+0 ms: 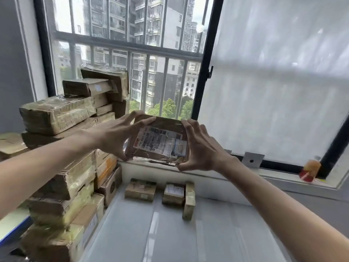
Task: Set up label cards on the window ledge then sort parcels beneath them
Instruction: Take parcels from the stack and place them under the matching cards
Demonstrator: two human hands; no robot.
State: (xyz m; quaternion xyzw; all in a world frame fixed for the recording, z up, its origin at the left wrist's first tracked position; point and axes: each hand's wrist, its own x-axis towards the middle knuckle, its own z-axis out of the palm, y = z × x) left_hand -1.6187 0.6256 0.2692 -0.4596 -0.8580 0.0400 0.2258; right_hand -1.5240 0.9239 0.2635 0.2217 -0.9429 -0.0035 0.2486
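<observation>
I hold one parcel (160, 140) in the middle of the frame, in front of the window ledge (207, 175), and I keep its printed label turned to my face, I think so that I can read the address before I choose its place. My left hand (115, 137) grips the left edge, with the fingers curled over the top and the thumb under the bottom corner; my right hand (200, 148) grips the right edge in the same way, so both hands are clamped on the parcel and it stays flat and steady. In the lower middle, on the white surface (151, 233) under the ledge, three small parcels (160, 191) stand in a row against the wall: two lie flat and one stands on its narrow side, touching the second. Probably these are the sorted ones. At the left of the frame is the stack (62, 148) of unsorted parcels; I count more than ten, but the blur does not allow an exact number. On the ledge at the right I see one orange and red thing (309, 171) and one metal bracket (252, 160). I cannot find any label card for certain.
</observation>
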